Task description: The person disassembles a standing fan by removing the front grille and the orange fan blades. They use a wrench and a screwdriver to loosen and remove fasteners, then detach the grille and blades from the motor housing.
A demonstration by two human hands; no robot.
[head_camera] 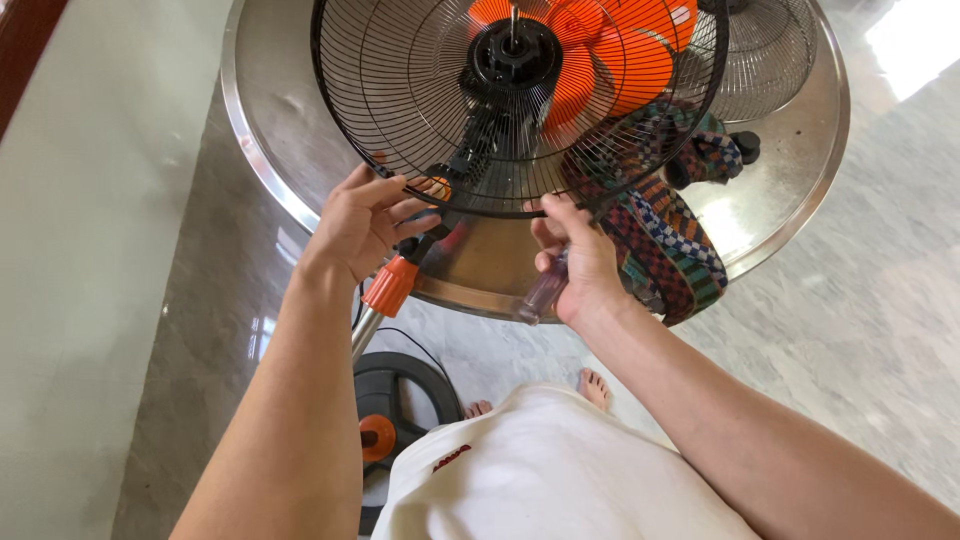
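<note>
The black wire fan guard (400,100) sits tilted over a round steel counter (790,180) — light, springy, likely best held at its rim. The left hand (362,220) pinches that lower rim; the right hand (580,265) touches it too, its fingers (560,215) clenched around a clear-handled screwdriver (543,292).

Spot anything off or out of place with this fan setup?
Yes. The fan head is part dismantled: the rear wire guard sits over a round steel tray, and orange blades lie loose and off-centre from the hub. A second guard lies apart. Nothing looks broken.
</note>
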